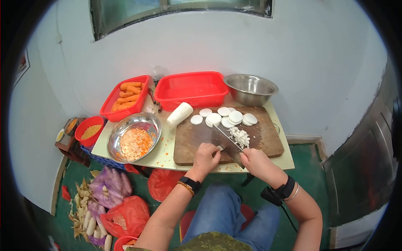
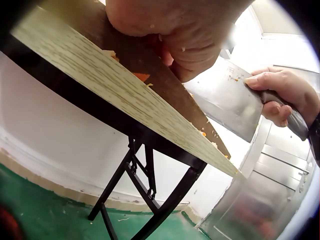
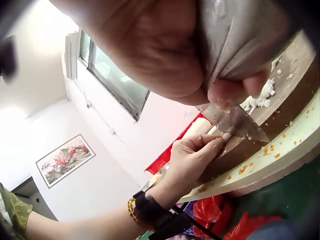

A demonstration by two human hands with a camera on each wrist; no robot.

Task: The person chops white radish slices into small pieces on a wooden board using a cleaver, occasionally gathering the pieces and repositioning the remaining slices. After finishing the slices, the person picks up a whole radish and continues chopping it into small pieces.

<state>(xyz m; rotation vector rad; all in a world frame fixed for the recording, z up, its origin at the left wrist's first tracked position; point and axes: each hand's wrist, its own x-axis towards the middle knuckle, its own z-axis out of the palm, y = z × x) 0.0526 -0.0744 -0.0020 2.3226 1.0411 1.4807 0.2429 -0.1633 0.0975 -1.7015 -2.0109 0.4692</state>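
Observation:
The right hand point(image 1: 260, 165) grips the handle of a broad cleaver point(image 1: 226, 144), its blade over the wooden cutting board point(image 1: 188, 144). Beside the blade, the left hand point(image 1: 205, 159) pinches a small white piece point(image 1: 220, 148) at the board's front edge; the right wrist view also shows this piece point(image 3: 226, 136) between thumb and fingers. Diced white bits point(image 1: 240, 137) lie on the board right of the blade. Behind them are several round white slices point(image 1: 235, 117), and a thick peeled white radish point(image 1: 180, 114) rests across the board's back left corner.
Left of the board stands a steel bowl point(image 1: 113, 144) of chopped orange and white bits. Behind are a red basket point(image 1: 167, 103), a basket of carrots point(image 1: 109, 103) and a metal basin point(image 1: 251, 97). Orange scraps lie along the table edge point(image 1: 284, 161). Red bags point(image 1: 130, 213) are on the floor.

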